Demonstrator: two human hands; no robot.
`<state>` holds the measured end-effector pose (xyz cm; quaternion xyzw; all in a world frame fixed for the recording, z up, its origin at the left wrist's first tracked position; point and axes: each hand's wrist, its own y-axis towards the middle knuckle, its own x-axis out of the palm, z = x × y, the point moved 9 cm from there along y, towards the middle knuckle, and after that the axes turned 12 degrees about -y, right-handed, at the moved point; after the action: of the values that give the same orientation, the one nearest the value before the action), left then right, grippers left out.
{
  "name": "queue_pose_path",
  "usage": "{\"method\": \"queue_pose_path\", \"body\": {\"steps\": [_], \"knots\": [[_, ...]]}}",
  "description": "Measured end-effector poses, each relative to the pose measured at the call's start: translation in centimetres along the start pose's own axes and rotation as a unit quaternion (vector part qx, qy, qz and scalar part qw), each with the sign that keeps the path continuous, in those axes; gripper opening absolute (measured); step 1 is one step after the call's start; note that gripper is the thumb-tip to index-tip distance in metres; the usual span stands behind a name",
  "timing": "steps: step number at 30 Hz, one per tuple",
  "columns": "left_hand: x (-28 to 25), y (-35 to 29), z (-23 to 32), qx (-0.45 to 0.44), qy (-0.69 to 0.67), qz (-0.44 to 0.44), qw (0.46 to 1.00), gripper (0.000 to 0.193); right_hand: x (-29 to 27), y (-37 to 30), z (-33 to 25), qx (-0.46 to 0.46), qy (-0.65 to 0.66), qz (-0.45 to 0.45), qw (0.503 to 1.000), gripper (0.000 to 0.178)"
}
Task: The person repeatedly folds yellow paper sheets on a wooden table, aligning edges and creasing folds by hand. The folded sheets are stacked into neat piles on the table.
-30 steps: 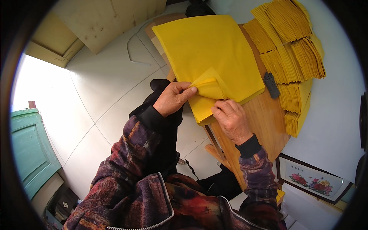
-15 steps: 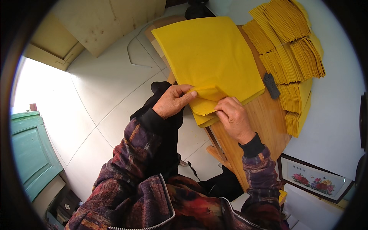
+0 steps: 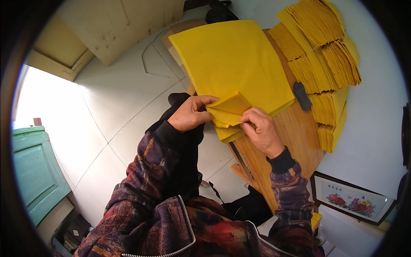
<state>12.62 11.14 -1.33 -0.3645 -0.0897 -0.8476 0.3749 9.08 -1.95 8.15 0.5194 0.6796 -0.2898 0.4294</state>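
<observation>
A thin yellow sheet (image 3: pixel 233 106), paper or cloth, lies folded at the near corner of a flat yellow stack (image 3: pixel 231 55). Its upper flap stands partly raised, showing the layers inside. My left hand (image 3: pixel 190 113) is at the fold's left edge, fingers curled against it and thumb beside the edge. On the right side, my right hand (image 3: pixel 262 130) pinches the sheet's near edge between thumb and fingers. The stack rests on a wooden table (image 3: pixel 295 137), its near corner overhanging the edge.
Folded yellow bundles (image 3: pixel 319 25) are piled against the wall at the right. A dark grey textured piece (image 3: pixel 302 96) lies between pile and stack. Nearer stands a framed flower picture (image 3: pixel 351 199). Tiled floor (image 3: pixel 124 98) and a green panel (image 3: pixel 36 167) appear to the left.
The folded sheet's upper flap has risen and opened wider. My left thumb has slid left off the sheet's top. My right hand keeps nearly the same place.
</observation>
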Motion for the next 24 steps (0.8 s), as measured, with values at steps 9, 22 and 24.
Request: {"method": "queue_pose_path", "body": {"steps": [9, 22, 24], "knots": [[-1.7, 0.3, -0.6, 0.044, 0.095, 0.075, 0.992, 0.033, -0.7, -1.6, -1.0, -0.054, -0.100, 0.120, 0.986, 0.042], [-1.4, 0.2, -0.4, 0.066, 0.067, 0.075, 0.993, 0.035, 0.0, -1.2, -2.4, -0.093, -0.195, 0.089, 0.972, 0.013], [-1.2, 0.2, -0.4, 0.058, 0.059, 0.063, 0.995, 0.034, -0.1, -0.9, -2.3, -0.081, -0.175, 0.079, 0.978, 0.016]]}}
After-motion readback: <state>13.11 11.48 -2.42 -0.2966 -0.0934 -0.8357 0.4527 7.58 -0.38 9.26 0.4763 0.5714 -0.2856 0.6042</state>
